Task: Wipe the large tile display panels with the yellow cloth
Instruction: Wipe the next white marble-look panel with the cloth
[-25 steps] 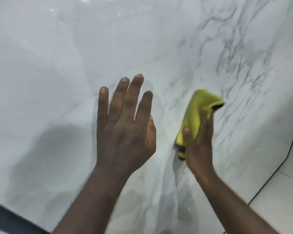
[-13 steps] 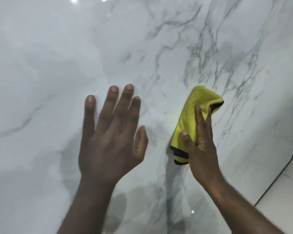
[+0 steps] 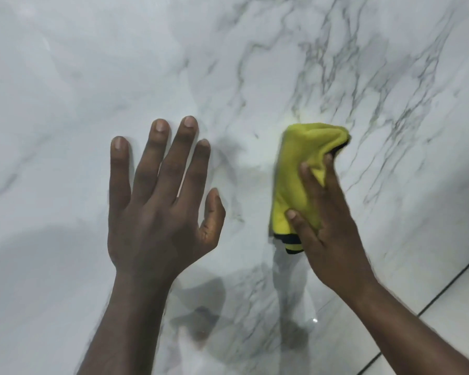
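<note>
A large glossy white marble-look tile panel (image 3: 255,63) with grey veins fills the view. My left hand (image 3: 160,207) lies flat against it, fingers straight and spread, holding nothing. To its right, my right hand (image 3: 328,223) holds the folded yellow cloth (image 3: 295,180) against the panel. Its thumb and fingers dig into the bunched folds. The cloth has a black edge at its lower end, and part of it is hidden under my palm.
A dark seam (image 3: 450,282) marks the panel's lower right edge. Beyond it lies a plain pale tile surface (image 3: 460,320). Reflections of my arms and a dark shadow show on the panel's lower half.
My right hand has slid the cloth a little up and to the left on the panel, and the cloth is more bunched. My left hand has shifted slightly upward and stays flat.
</note>
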A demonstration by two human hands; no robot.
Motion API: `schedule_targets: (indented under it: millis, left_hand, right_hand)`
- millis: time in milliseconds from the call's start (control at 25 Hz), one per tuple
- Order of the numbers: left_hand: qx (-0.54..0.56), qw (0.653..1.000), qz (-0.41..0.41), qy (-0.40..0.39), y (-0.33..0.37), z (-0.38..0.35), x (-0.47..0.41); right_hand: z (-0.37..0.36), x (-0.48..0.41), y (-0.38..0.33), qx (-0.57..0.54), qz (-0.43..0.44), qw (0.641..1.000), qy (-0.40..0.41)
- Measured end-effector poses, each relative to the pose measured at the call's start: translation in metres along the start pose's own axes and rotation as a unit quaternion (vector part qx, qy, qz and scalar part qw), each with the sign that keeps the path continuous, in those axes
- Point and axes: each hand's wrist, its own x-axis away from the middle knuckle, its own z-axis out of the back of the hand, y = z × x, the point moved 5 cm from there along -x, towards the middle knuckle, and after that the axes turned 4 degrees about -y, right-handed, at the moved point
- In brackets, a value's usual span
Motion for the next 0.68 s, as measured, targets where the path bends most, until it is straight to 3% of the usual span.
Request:
schedule_targets:
  millis: [80,120,280,400,560,600,680]
  left_hand:
    - [0.004,1.0,-0.001,0.004,0.0,-0.001,0.0]
    - [0.006,1.0,0.0,0.005,0.0,-0.001,0.0]
    - [0.016,1.0,0.011,0.012,-0.002,0.001,0.0]
    - [0.043,0.999,0.007,0.012,-0.001,0.002,-0.002]
    - [0.046,0.999,0.011,0.02,-0.004,0.001,0.0]
    - [0.048,0.999,0.013,0.021,-0.003,0.002,0.001]
    - [0.047,0.999,0.014,0.022,-0.002,0.003,-0.001]
  right_hand:
    - [0.009,-0.003,0.021,-0.079,-0.161,0.979,0.093]
    - [0.009,-0.003,0.019,-0.1,-0.192,0.97,0.113]
    - [-0.007,0.006,-0.028,-0.044,-0.07,0.995,0.06]
    - [-0.001,-0.009,-0.047,-0.054,-0.057,0.994,0.081]
    - [0.017,-0.063,-0.077,0.071,0.107,0.99,0.065]
    - [0.027,-0.073,-0.064,0.076,0.088,0.989,0.095]
    - [0.041,-0.069,-0.024,-0.002,-0.062,0.979,0.192]
